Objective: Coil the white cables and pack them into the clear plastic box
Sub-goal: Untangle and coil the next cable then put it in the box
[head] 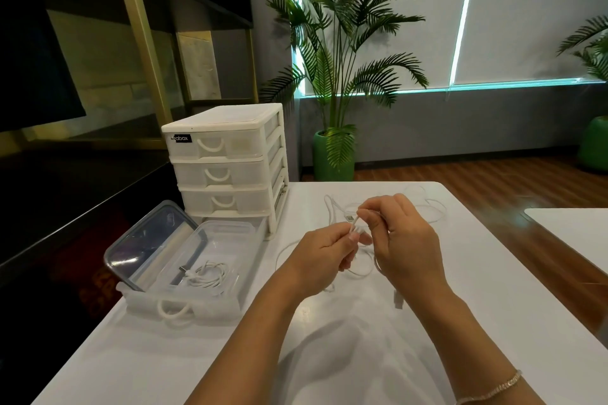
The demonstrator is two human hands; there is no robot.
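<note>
Above the white tabletop (329,355) I see my left hand (320,261) and right hand (406,240) meet, each grip pinching the same white cable (353,227) near its plug, though the fingers hide how it is wound. Loose loops of it trail behind the hands, pale against the surface and hard to trace. Left of them, one coiled cable (207,274) lies in the clear plastic box (230,230), its lid (148,240) leaning open, beside a drawer unit (227,158).

Single head-worn view, angled forward and down, close over table (329,355)
</note>
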